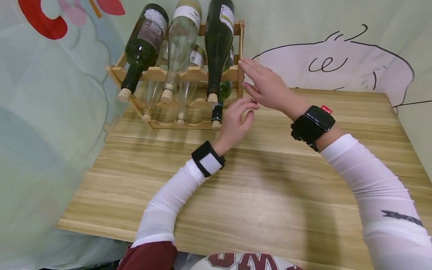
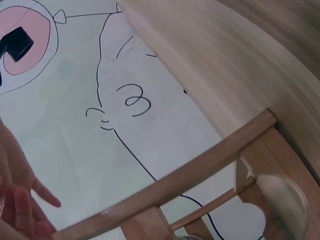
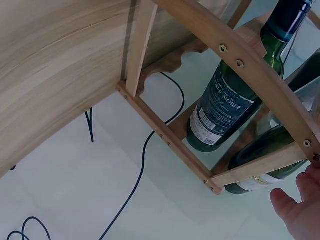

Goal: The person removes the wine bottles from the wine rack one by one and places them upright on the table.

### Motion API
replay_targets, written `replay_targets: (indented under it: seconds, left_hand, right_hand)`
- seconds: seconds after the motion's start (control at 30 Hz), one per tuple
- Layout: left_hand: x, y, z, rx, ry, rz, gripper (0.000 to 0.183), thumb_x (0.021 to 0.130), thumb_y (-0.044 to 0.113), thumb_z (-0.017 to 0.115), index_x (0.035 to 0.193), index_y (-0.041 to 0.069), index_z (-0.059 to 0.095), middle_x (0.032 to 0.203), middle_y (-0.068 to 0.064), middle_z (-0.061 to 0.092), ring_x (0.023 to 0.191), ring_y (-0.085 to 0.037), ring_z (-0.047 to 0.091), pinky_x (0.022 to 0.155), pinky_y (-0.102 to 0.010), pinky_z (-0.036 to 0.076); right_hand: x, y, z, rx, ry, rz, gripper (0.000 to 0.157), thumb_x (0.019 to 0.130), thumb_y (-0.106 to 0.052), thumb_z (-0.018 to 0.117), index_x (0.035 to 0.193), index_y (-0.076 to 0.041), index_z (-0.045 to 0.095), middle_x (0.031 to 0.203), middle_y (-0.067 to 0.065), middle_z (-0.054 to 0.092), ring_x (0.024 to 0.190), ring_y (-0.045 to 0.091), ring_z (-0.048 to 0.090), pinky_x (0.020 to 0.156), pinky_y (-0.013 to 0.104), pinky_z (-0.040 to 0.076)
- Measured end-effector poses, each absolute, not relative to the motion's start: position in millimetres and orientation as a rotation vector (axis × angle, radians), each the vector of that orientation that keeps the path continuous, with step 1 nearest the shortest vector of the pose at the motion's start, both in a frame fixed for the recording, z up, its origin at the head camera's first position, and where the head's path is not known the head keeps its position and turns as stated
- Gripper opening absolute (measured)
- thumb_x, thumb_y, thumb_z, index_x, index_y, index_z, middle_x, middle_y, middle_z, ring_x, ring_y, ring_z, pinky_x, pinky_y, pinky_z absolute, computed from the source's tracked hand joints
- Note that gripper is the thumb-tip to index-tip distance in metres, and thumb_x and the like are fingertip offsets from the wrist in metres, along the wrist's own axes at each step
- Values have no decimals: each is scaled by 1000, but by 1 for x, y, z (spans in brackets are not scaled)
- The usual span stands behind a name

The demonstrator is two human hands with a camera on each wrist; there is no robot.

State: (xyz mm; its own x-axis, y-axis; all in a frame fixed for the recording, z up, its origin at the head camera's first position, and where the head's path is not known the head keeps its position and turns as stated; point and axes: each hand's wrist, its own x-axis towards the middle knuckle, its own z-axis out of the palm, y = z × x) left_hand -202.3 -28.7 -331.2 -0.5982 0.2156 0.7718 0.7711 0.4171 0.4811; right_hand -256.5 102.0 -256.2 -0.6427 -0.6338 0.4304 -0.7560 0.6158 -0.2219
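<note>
A wooden wine rack stands at the back left of the table. My right hand is stretched out to its right side, fingers extended and fingertips at the upper corner of the frame. Below it and nearer to me, my left hand hovers beside the rack's front right, fingers loosely bent around nothing. Across the upper tier lie a dark bottle, a clear bottle and another dark bottle, corked necks tilted toward me. Beneath, two clear bottles and a green bottle with a dark label share the lower tier.
The wood-grain table extends to the front and right. Behind it hangs a pale cloth backdrop with cartoon drawings. A thin black cable runs behind the rack in the right wrist view.
</note>
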Motion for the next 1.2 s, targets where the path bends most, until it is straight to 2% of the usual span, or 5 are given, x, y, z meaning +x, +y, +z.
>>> replay_targets:
  seconds: [0.23, 0.57, 0.77, 0.97, 1.2]
  left_hand:
    - [-207, -44, -332, -741, -2125, -1231, 13, 83, 1, 51, 87, -1, 64, 96, -13, 62, 91, -20, 58, 81, -21, 44]
    - [-216, -62, -329, -448, -2175, -1473, 17, 84, 7, 55, 98, -3, 58, 103, -15, 59, 95, -23, 57, 82, -30, 45]
    - [-221, -71, -327, -353, -1980, -1465, 35, 81, 11, 60, 109, -7, 47, 100, -20, 55, 89, -26, 54, 77, -27, 42]
    - [-227, -75, -326, -375, -1865, -1437, 52, 80, 11, 62, 120, -6, 35, 111, -19, 46, 98, -22, 47, 82, -25, 42]
    - [-238, -76, -327, -464, -1764, -1263, 56, 76, 9, 67, 121, -8, 37, 112, -20, 44, 98, -24, 45, 83, -27, 42]
  right_hand:
    - [-257, 100, -259, 1063, -2573, 625, 52, 91, -21, 46, 136, -3, 30, 142, 15, 31, 123, 31, 39, 100, 44, 34]
    - [-258, 99, -268, 1022, -2523, 738, 52, 91, -21, 47, 137, -5, 29, 142, 13, 30, 128, 25, 34, 101, 40, 33]
    - [-260, 93, -274, 990, -2387, 840, 46, 90, -16, 48, 132, 0, 38, 136, 16, 39, 126, 24, 37, 102, 36, 33]
    - [-263, 83, -279, 912, -2179, 927, 33, 89, -13, 49, 118, 3, 53, 118, 17, 56, 106, 24, 55, 94, 32, 42]
    - [-267, 75, -282, 817, -2066, 947, 25, 88, -15, 52, 105, 2, 62, 102, 14, 65, 92, 22, 62, 85, 31, 47]
